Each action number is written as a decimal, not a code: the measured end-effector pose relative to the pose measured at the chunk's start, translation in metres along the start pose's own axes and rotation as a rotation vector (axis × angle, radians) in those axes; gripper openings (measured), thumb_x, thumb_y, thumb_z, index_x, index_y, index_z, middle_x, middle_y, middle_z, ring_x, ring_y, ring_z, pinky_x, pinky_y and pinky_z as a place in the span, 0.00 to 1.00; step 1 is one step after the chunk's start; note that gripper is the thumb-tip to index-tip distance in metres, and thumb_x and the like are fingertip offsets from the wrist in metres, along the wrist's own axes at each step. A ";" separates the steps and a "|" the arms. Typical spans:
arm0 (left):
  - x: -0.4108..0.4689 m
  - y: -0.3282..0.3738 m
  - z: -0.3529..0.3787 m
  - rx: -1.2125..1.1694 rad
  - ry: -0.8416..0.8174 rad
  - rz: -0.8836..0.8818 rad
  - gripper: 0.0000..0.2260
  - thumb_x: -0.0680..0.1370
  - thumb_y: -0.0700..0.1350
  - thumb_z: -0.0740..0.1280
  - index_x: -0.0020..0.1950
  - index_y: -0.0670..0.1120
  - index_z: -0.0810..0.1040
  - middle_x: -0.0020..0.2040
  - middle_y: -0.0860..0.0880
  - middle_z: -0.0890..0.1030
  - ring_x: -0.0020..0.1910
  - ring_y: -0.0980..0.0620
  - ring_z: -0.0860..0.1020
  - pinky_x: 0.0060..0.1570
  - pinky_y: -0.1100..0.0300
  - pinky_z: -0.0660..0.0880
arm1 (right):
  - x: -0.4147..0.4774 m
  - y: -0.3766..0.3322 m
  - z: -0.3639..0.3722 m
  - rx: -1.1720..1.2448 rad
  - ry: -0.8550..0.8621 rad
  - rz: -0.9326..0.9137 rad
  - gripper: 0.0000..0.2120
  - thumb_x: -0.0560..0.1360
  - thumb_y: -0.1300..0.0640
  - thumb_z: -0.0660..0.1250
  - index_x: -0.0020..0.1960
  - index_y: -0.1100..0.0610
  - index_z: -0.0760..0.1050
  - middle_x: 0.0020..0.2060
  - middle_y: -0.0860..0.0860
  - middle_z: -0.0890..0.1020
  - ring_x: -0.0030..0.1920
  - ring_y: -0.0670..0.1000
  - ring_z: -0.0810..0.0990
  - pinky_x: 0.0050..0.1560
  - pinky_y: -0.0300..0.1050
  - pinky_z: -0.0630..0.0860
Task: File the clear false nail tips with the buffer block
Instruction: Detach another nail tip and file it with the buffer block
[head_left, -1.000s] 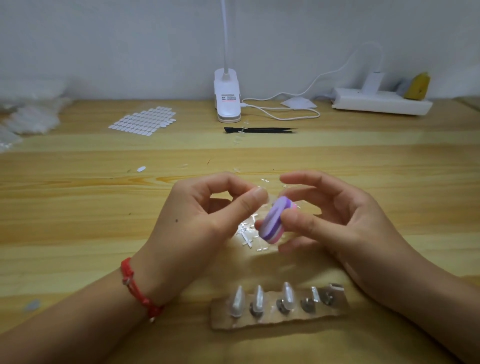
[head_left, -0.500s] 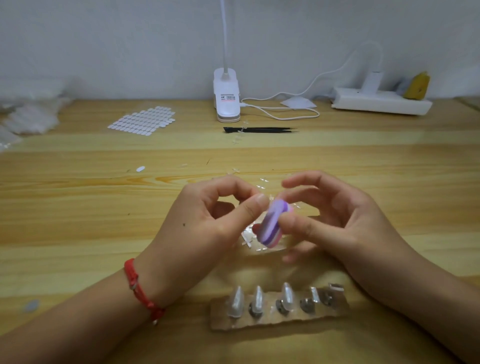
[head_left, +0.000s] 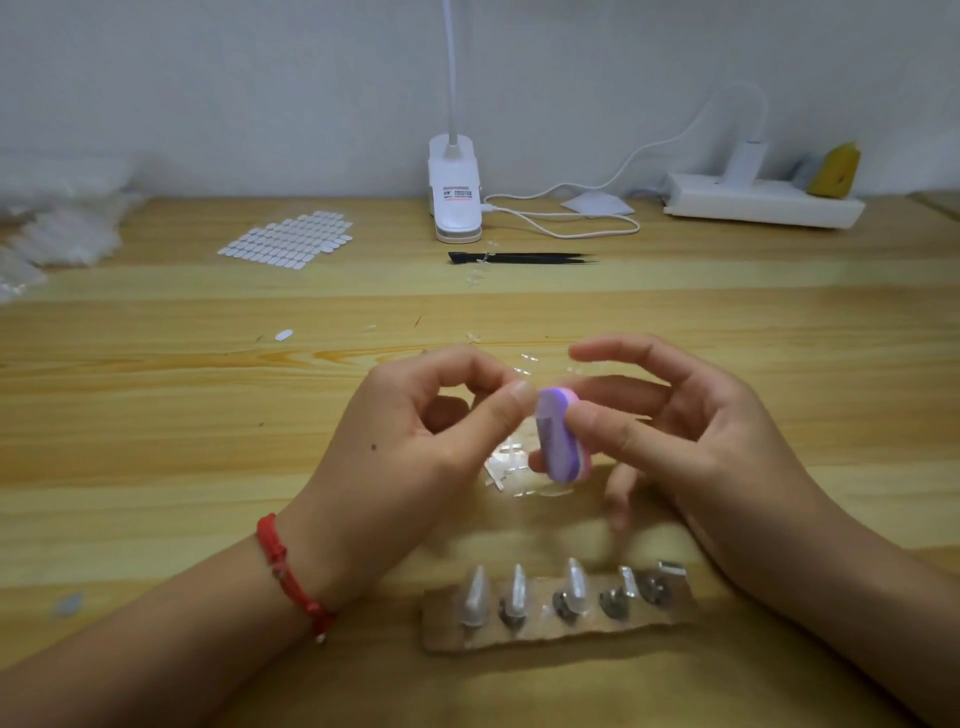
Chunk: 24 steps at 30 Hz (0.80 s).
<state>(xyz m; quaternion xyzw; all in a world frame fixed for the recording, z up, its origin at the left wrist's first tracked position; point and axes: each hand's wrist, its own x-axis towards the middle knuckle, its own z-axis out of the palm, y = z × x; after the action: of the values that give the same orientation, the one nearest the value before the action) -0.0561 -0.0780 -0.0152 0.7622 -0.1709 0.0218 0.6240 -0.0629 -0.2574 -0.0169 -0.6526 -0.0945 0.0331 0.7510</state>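
My right hand (head_left: 691, 441) grips a small purple and pink buffer block (head_left: 558, 436) between thumb and fingers, standing it nearly upright above the table. My left hand (head_left: 415, 441) pinches thumb and forefinger together right against the block's top left edge; a clear nail tip between them is too small to make out. A loose heap of clear nail tips (head_left: 506, 465) lies on the wood just under both hands. Nearer to me, a cardboard strip (head_left: 441, 634) carries several clear tips (head_left: 475, 592) standing on mounts.
A sheet of white oval stickers (head_left: 288, 239) lies at the back left, black tweezers (head_left: 524, 257) at the back middle. A white clip lamp base (head_left: 456, 192), its cable and a power strip (head_left: 763, 202) line the wall. Plastic bags (head_left: 57, 234) sit far left.
The buffer block has swung from a slant to nearly upright and my right hand has shifted slightly. My left thumb and forefinger stay pinched against it.
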 end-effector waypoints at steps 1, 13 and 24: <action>0.000 0.001 0.001 0.007 -0.026 0.005 0.09 0.72 0.50 0.71 0.36 0.46 0.79 0.23 0.55 0.68 0.23 0.56 0.63 0.24 0.67 0.59 | 0.000 0.001 0.000 0.010 0.012 -0.006 0.17 0.63 0.56 0.77 0.51 0.52 0.80 0.45 0.57 0.86 0.36 0.59 0.85 0.22 0.38 0.74; 0.000 0.002 0.002 0.025 -0.030 0.043 0.08 0.71 0.51 0.73 0.35 0.48 0.81 0.25 0.56 0.73 0.24 0.57 0.66 0.25 0.66 0.61 | 0.003 0.002 -0.005 0.043 0.082 0.054 0.09 0.70 0.58 0.66 0.45 0.49 0.84 0.44 0.55 0.86 0.28 0.46 0.74 0.21 0.35 0.65; -0.001 0.011 0.000 -0.182 -0.022 -0.092 0.07 0.67 0.52 0.71 0.37 0.49 0.85 0.23 0.55 0.75 0.20 0.58 0.68 0.25 0.74 0.65 | -0.008 -0.011 0.007 -0.244 0.052 -0.127 0.08 0.63 0.49 0.74 0.38 0.52 0.84 0.29 0.43 0.81 0.31 0.37 0.78 0.35 0.26 0.71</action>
<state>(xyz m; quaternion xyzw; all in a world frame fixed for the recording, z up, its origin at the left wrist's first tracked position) -0.0603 -0.0794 -0.0052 0.7098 -0.1438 -0.0310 0.6889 -0.0725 -0.2535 -0.0061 -0.7323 -0.1194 -0.0433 0.6690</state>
